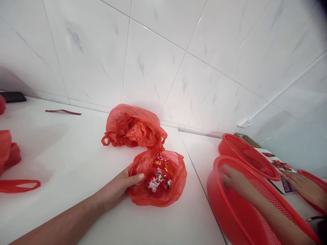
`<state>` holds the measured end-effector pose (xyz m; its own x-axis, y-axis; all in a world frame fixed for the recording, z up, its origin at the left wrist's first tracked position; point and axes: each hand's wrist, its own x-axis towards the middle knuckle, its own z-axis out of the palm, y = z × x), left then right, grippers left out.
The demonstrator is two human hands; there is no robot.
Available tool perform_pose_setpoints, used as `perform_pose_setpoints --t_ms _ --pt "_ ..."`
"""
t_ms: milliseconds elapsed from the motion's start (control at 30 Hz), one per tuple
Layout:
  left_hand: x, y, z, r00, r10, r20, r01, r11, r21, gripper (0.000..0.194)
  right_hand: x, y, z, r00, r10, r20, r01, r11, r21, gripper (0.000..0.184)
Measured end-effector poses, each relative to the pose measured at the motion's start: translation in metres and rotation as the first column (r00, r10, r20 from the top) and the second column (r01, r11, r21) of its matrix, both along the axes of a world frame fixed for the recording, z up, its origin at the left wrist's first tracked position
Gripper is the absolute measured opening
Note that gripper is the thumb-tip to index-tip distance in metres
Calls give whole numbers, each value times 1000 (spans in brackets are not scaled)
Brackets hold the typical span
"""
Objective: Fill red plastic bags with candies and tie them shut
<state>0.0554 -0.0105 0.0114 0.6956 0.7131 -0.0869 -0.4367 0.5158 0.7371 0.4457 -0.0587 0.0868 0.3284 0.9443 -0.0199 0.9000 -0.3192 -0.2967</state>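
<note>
My left hand [129, 180] grips the side of an opened red plastic bag [180, 183], thumb over its rim and fingers mostly hidden behind. Inside the bag lie several red wrapped sweets [158, 177] with white lettering and cartoon prints. My right hand [230, 178] reaches into a red plastic basket [217, 194]. Its fingers are blurred and partly hidden, so I cannot see what they touch. Behind the opened bag sits a crumpled bundle of red plastic bags [134, 124].
A red strap [63, 111] and a black flat object [14, 97] lie near the tiled wall. More red bags [10, 153] are at the left edge. Another red basket [245, 156] stands at right, near another person's hand [305, 187] and a printed box [288, 186].
</note>
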Motion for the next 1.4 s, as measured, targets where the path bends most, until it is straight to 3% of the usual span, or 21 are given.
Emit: perform_pose_setpoints --t_ms 133,267,367,467,600,700,867,967,1033,1167,1267,1333,1400 --pt "1 0 -3 999 11 34 -11 1000 25 44 -30 5 41 994 110 -23 -105 981 161 15" --pt "1 0 -4 999 10 39 -11 1000 23 41 -92 7 66 960 226 -163 -193 961 196 9" --pt "0 -1 -4 999 24 40 -25 1000 17 39 -139 13 64 872 367 -323 -336 930 147 10" --pt "1 -2 -5 998 42 47 -43 999 18 40 -175 22 52 796 485 -361 -448 875 185 11" --pt "1 -3 -5 994 89 59 -92 995 43 41 -201 30 40 763 518 -386 -494 853 168 12" --pt "0 -2 -5 991 133 30 -135 989 66 39 -204 32 39 806 491 -329 -476 869 132 20" --pt "0 1 -6 983 185 -16 -182 979 93 37 -184 31 41 910 416 -6 -413 906 93 19" --pt "1 2 -8 978 208 -28 -204 973 104 39 -170 29 34 890 331 313 -362 931 46 27" --pt "2 1 -9 974 223 -41 -217 969 115 40 -166 24 26 861 282 423 -317 948 16 36" --pt "1 2 -6 961 251 -117 -226 955 191 44 -169 11 -1 916 286 280 -283 958 -50 40" --pt "-1 5 5 938 258 -230 -177 930 324 42 -173 4 -17 959 237 152 -240 971 1 17" --pt "-5 10 16 913 294 -283 -157 893 421 39 -170 2 -17 976 190 102 -197 978 64 6" --pt "-12 16 32 875 381 -298 -195 842 503 36 -162 -1 -6 992 107 67 -117 981 156 13"
